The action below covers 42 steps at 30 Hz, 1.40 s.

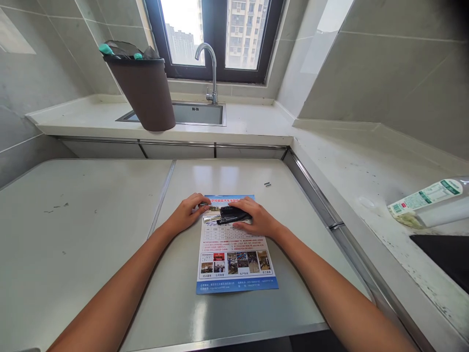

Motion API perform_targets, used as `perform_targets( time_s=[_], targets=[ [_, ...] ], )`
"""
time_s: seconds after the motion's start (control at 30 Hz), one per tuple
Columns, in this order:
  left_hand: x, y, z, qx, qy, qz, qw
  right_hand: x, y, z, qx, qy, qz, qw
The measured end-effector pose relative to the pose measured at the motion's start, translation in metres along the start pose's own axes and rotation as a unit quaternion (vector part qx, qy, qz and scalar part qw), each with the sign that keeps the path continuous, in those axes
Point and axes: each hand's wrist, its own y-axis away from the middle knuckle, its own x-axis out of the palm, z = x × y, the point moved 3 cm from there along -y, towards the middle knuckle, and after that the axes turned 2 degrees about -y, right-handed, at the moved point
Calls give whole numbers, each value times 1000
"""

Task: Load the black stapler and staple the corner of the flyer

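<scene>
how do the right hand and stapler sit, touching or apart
Touching: the head view shows the right hand closed around one end of the stapler.

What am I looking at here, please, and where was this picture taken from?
No machine here: these are a person's two bare hands, seen by one camera worn on the head, looking forward and down. On the pale tabletop lies a printed sheet, with two small metal pieces beyond it. The right hand holds a black stapler over the sheet. The left hand is near the sheet's top left corner, by the stapler's metal end; whether it pinches anything is hard to tell.
</scene>
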Motion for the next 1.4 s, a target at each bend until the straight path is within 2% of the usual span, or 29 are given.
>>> perform_targets(
  time_s=[0.2,0.5,0.9,1.07,1.2,1.4],
  targets=[
    [-3,3,-2,-31,53,-33,998,5,1,-4,21,2,-2,1000],
    [1,1,-8,-1,84,-6,996,5,1,-7,27,-5,-6,1000],
    [1,2,-11,-14,97,15,995,5,1,-7,22,-4,-8,1000],
    [2,3,-8,-33,85,16,996,6,2,-9,24,-6,-8,1000],
    [4,3,-3,-36,95,-6,995,6,2,-10,20,-8,-9,1000],
    [11,1,-7,13,106,2,994,6,2,-10,16,-10,-11,1000]
  ],
)
